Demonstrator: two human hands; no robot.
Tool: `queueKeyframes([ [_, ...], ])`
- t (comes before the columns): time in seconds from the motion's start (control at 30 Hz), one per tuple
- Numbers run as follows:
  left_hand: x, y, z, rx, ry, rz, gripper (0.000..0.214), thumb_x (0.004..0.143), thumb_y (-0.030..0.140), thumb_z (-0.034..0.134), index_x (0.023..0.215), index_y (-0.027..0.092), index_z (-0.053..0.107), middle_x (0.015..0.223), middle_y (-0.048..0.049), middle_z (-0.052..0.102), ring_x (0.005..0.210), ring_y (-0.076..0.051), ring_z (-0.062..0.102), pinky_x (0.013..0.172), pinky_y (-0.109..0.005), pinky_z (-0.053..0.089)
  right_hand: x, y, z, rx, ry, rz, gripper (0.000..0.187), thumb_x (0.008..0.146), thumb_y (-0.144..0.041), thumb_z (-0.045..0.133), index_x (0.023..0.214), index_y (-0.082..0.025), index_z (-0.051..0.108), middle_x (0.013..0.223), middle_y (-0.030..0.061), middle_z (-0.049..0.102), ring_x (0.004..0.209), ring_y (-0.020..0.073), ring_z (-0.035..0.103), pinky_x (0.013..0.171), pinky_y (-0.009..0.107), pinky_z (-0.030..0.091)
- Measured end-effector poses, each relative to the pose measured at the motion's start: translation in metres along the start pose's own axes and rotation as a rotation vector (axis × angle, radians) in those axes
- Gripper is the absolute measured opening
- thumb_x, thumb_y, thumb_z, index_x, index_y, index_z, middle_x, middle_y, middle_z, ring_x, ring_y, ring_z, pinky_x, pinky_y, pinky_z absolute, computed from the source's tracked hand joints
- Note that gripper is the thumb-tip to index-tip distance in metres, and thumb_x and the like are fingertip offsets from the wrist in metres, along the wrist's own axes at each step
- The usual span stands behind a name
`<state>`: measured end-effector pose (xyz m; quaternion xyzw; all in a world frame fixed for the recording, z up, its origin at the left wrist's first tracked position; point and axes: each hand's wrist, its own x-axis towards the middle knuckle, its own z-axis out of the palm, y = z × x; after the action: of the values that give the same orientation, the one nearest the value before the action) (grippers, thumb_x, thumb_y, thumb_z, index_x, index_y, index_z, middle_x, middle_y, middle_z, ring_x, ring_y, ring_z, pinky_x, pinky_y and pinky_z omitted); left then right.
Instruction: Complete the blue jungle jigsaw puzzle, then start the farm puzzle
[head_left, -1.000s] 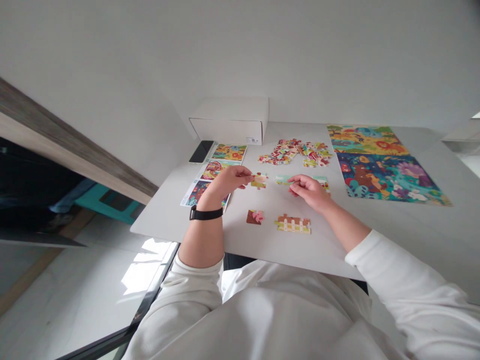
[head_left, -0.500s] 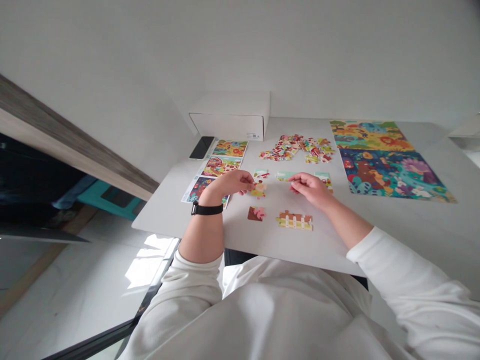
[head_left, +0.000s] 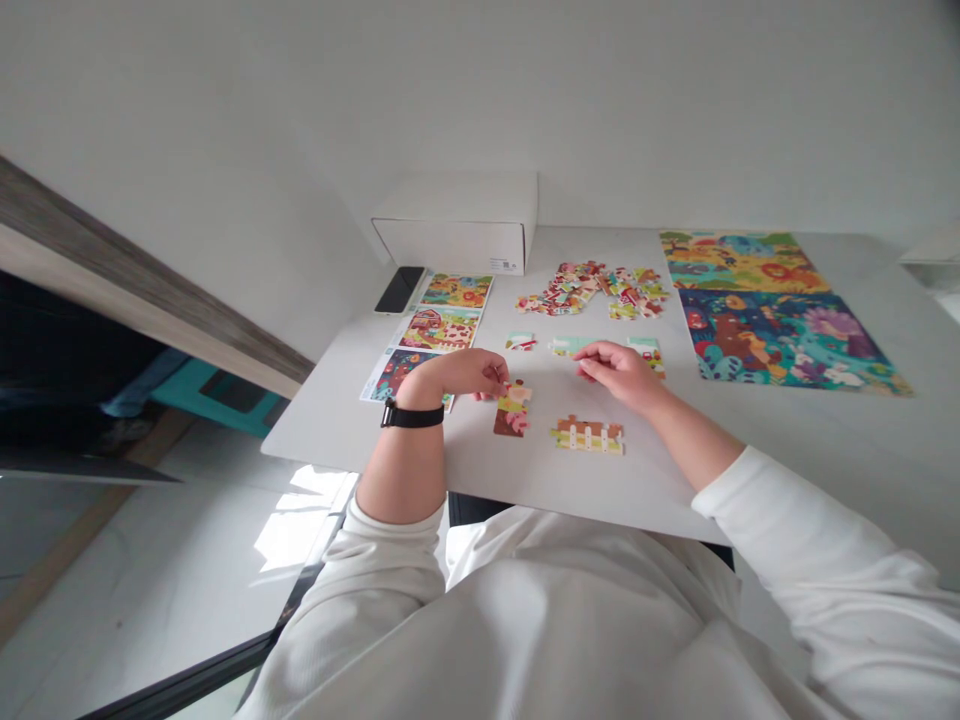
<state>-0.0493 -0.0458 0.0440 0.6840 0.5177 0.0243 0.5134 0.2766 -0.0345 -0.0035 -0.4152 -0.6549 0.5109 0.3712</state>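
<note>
My left hand (head_left: 474, 374), with a black band on the wrist, pinches the left edge of a yellow puzzle piece (head_left: 514, 398). That piece lies right against a brown and pink corner piece (head_left: 510, 424); whether they interlock is too small to tell. My right hand (head_left: 616, 372) is closed, fingertips together, just below a pale blue puzzle strip (head_left: 566, 346); anything in its fingers is hidden. A green and white piece with red (head_left: 521, 341) lies above my left hand. Beyond my right hand is a partly covered piece (head_left: 646, 350). Joined fence pieces (head_left: 589, 436) lie nearer me.
A pile of loose puzzle pieces (head_left: 592, 290) sits farther back. On the left are a picture sheet (head_left: 442, 328), a phone (head_left: 400, 290) and a white box (head_left: 457, 240). Two finished-looking picture panels (head_left: 780, 315) lie at the right of the table (head_left: 660, 490).
My left hand has brought the yellow piece toward me, closing the gap to the brown and pink corner piece. My right hand has hardly moved.
</note>
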Motion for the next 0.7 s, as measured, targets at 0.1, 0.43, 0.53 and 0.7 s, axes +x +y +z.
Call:
queueKeyframes([
  [0.1, 0.0003, 0.0020, 0.0006, 0.003, 0.021, -0.015, 0.028, 0.075, 0.036, 0.081, 0.096, 0.020, 0.072, 0.083, -0.0035, 0.077, 0.073, -0.017, 0.068, 0.064, -0.026, 0.052, -0.0004, -0.0025, 0.0006, -0.002, -0.004, 0.001, 0.040, 0.084, -0.060, 0.083, 0.102, -0.024, 0.080, 0.094, 0.0055, 0.080, 0.087, 0.0230, 0.076, 0.088, 0.041, 0.062],
  [0.43, 0.0012, 0.0032, 0.0024, -0.005, 0.088, -0.024, 0.025, 0.073, 0.035, 0.082, 0.091, 0.020, 0.073, 0.076, -0.0034, 0.076, 0.070, -0.018, 0.069, 0.063, -0.028, 0.053, -0.0014, -0.0034, 0.0001, -0.028, -0.009, -0.002, 0.039, 0.086, -0.060, 0.082, 0.101, -0.024, 0.080, 0.092, 0.0052, 0.081, 0.088, 0.0232, 0.076, 0.088, 0.041, 0.063],
  [0.53, 0.0021, 0.0029, 0.0032, 0.003, 0.095, -0.022, 0.026, 0.071, 0.034, 0.083, 0.091, 0.021, 0.074, 0.076, -0.0034, 0.077, 0.068, -0.017, 0.069, 0.061, -0.027, 0.053, -0.0013, -0.0043, 0.0010, -0.024, -0.010, -0.005, 0.040, 0.085, -0.061, 0.082, 0.101, -0.024, 0.080, 0.094, 0.0054, 0.081, 0.088, 0.0231, 0.076, 0.089, 0.041, 0.063],
  [0.7, -0.0011, 0.0078, 0.0028, 0.088, 0.137, -0.059, 0.030, 0.074, 0.036, 0.084, 0.096, 0.021, 0.072, 0.075, -0.0018, 0.074, 0.063, -0.017, 0.067, 0.059, -0.026, 0.048, -0.0010, -0.0044, 0.0016, -0.023, -0.008, -0.005, 0.040, 0.084, -0.060, 0.082, 0.100, -0.024, 0.080, 0.094, 0.0059, 0.081, 0.087, 0.0233, 0.076, 0.089, 0.042, 0.063],
])
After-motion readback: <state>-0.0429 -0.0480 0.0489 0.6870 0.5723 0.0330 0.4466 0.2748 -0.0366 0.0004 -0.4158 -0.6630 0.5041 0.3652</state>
